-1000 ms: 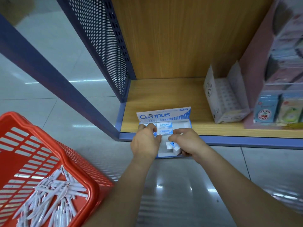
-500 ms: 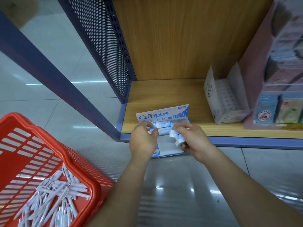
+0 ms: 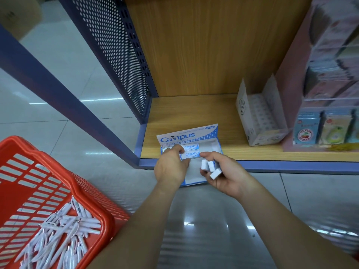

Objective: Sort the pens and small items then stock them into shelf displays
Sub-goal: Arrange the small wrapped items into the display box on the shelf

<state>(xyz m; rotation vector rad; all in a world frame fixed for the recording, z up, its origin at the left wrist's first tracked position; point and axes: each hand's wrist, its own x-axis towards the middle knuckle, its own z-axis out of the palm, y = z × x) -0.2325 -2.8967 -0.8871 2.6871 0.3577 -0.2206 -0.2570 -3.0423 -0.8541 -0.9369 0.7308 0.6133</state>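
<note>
Shelf [image 3: 194, 117] in woodgrain, glossy tiled floor [image 3: 310, 191]

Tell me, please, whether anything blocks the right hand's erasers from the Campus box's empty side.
Nothing visible does. The erasers in the right hand are just in front of the empty right side of the Campus box; the left hand is at its left.

Person in view by two arms — both bare. The left forearm [image 3: 136, 220] is uncovered up to the wrist, and the right forearm [image 3: 281, 220] is likewise uncovered. The left hand [image 3: 171, 167] and right hand [image 3: 225, 175] are bare — nails too small to tell.
</note>
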